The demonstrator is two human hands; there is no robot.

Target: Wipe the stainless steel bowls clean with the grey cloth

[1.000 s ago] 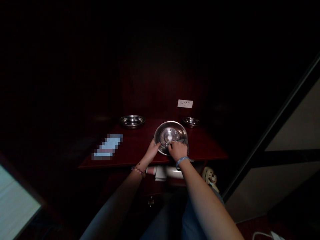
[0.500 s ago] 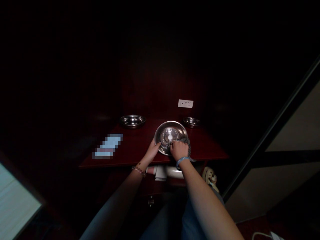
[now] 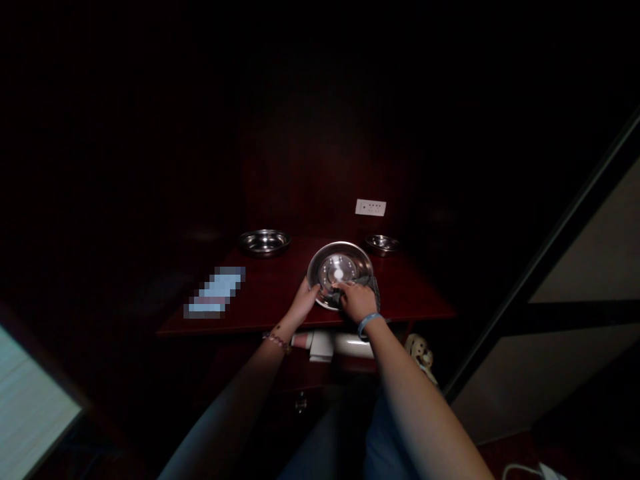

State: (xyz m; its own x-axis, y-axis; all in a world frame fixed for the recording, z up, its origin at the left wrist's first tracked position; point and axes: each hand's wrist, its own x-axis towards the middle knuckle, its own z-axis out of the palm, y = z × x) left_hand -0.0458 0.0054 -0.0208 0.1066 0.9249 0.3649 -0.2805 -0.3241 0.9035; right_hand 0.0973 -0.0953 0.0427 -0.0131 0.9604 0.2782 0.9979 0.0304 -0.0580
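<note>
A shiny steel basin (image 3: 340, 257) is tilted toward me above the front of the dark red desk (image 3: 415, 293). My left hand (image 3: 304, 300) grips its left rim, thumb on the inside and fingers behind. Inside the lower right of the basin, my right hand (image 3: 357, 300) presses a dark grey cloth (image 3: 374, 287) against the metal. Part of the cloth hangs over the rim beyond my knuckles. Much of it is hidden under the hand.
Two more steel bowls stand at the back, one at left (image 3: 265, 243) and a smaller one at right (image 3: 382, 245). A blurred-out flat item (image 3: 216, 293) lies at the desk's left. A white socket (image 3: 371, 207) is on the wall. Below the desktop sits a white roll (image 3: 353, 345).
My right hand has shifted slightly left and its fingers now point across the basin's lower inside, the cloth moving with it. My left hand and the basin are nearly unchanged.
</note>
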